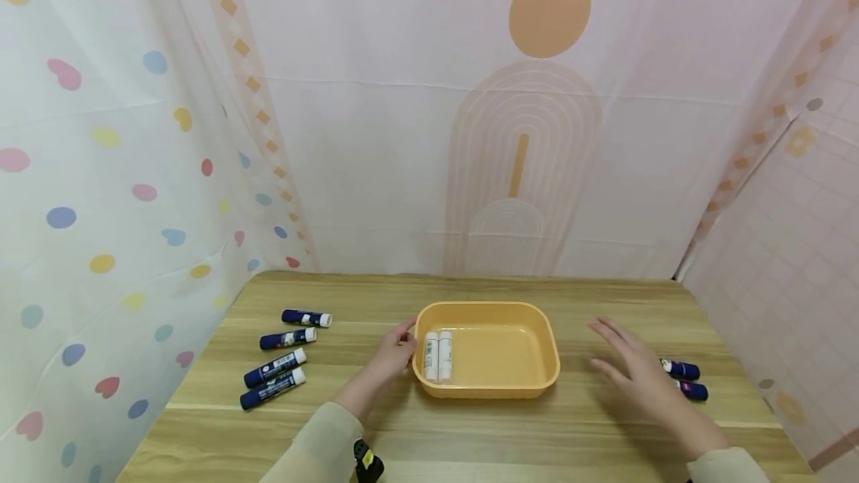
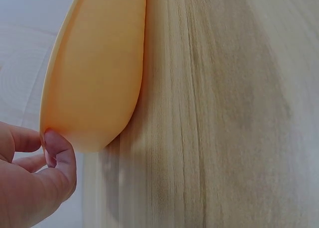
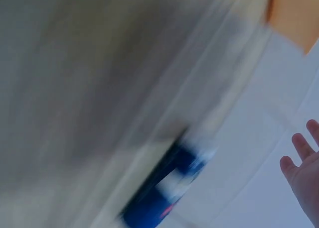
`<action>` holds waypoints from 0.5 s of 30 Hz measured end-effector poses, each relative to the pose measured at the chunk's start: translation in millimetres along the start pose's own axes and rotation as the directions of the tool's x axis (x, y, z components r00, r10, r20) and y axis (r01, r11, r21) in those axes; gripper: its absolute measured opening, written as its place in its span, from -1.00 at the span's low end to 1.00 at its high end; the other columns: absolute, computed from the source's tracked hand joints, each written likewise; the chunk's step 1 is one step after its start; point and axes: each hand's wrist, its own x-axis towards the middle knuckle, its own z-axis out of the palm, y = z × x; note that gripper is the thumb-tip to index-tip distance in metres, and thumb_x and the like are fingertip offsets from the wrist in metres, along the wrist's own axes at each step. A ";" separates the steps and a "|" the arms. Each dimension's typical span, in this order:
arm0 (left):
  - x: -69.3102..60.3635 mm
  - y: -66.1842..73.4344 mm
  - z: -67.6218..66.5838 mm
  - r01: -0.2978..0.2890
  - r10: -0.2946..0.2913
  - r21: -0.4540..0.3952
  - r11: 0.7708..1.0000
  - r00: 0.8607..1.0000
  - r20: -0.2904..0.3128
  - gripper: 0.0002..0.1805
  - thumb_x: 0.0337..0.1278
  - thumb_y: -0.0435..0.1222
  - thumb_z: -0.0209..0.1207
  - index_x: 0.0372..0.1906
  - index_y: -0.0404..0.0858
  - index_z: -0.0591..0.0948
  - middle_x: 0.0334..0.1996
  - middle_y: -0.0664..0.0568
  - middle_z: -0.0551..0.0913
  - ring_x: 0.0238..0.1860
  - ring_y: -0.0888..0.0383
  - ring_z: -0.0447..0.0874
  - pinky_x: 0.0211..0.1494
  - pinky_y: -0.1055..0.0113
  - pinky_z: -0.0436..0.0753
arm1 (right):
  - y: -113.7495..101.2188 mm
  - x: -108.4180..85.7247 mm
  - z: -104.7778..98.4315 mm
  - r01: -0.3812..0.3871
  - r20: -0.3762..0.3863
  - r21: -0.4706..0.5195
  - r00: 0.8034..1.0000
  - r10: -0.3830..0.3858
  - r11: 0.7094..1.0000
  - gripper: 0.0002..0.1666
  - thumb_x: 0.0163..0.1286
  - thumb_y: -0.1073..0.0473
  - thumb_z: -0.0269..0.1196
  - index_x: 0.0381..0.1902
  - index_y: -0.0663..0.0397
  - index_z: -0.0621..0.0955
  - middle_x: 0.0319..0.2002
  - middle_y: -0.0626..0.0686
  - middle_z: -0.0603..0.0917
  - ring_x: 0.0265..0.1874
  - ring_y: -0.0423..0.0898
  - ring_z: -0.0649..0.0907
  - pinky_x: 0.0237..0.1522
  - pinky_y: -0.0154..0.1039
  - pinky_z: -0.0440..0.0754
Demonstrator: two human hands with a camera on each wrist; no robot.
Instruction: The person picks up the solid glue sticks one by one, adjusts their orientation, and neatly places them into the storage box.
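A yellow-orange plastic tray (image 1: 483, 393) sits mid-table, and my left hand (image 1: 384, 364) pinches its left rim; the left wrist view shows thumb and fingers on the edge of the tray wall (image 2: 99, 68). Inside, at the left end, two white glue sticks (image 1: 438, 356) lie side by side. My right hand (image 1: 634, 375) is held over the table right of the tray, fingers spread, nothing in it. Just beyond that hand lie two dark blue glue sticks (image 1: 683, 370), partly hidden by it. One blue glue stick (image 3: 162, 190) appears blurred in the right wrist view.
Several dark blue glue sticks with white ends (image 1: 275, 367) lie in a column on the left of the wooden table (image 1: 510, 438). Patterned curtains (image 1: 376, 170) hang behind the table and on both sides.
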 end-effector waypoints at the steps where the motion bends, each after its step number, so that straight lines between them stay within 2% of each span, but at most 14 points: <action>1: -0.2 -0.2 -0.3 -0.002 0.002 -0.002 1.000 1.000 0.001 -0.48 0.36 -0.47 -0.14 0.40 -0.35 0.21 -0.25 -0.11 0.34 -0.40 0.16 0.34 -0.43 0.41 0.44 | 5.8 -3.8 -3.5 -0.005 -0.003 -0.021 1.000 0.005 1.000 -0.23 0.18 0.19 0.34 0.35 -0.01 0.34 0.29 0.26 0.36 0.18 0.32 0.39 0.05 0.31 0.40; 5: 0.3 -0.7 -0.7 0.003 -0.003 0.005 1.000 1.000 0.000 -0.48 0.36 -0.47 -0.13 0.40 -0.34 0.22 -0.25 -0.11 0.35 -0.39 0.16 0.35 -0.42 0.42 0.45 | 28.2 -18.7 -15.0 -0.051 0.002 -0.052 0.999 0.052 0.997 -0.22 0.20 0.18 0.33 0.36 -0.03 0.33 0.26 0.32 0.35 0.15 0.37 0.38 -0.03 0.36 0.37; 9: 0.6 -1.0 -1.0 0.008 -0.008 0.003 1.000 1.000 0.000 -0.48 0.36 -0.47 -0.13 0.40 -0.34 0.22 -0.25 -0.09 0.34 -0.39 0.16 0.35 -0.43 0.43 0.45 | 48.8 -27.1 -23.0 -0.097 0.019 -0.047 0.995 0.098 0.994 -0.30 0.25 0.16 0.29 0.34 0.05 0.35 0.24 0.38 0.35 0.13 0.42 0.36 -0.05 0.39 0.29; 12: 0.6 -0.3 -1.0 0.012 -0.012 0.000 1.000 1.000 0.004 -0.48 0.36 -0.47 -0.14 0.40 -0.33 0.22 -0.25 -0.09 0.33 -0.38 0.16 0.34 -0.44 0.44 0.45 | 60.1 -28.8 -31.4 -0.137 0.087 -0.051 0.986 0.141 0.989 -0.35 0.31 0.14 0.23 0.33 0.17 0.34 0.23 0.42 0.35 0.13 0.45 0.36 -0.02 0.38 0.30; 15: 0.3 0.3 -1.1 0.007 -0.007 0.004 1.000 1.000 0.008 -0.48 0.36 -0.47 -0.14 0.40 -0.34 0.21 -0.26 -0.08 0.33 -0.39 0.16 0.34 -0.44 0.43 0.45 | 68.8 -27.5 -39.7 -0.169 0.177 -0.063 0.968 0.178 0.984 -0.38 0.32 0.18 0.22 0.28 0.29 0.36 0.17 0.45 0.40 0.09 0.44 0.40 -0.01 0.34 0.36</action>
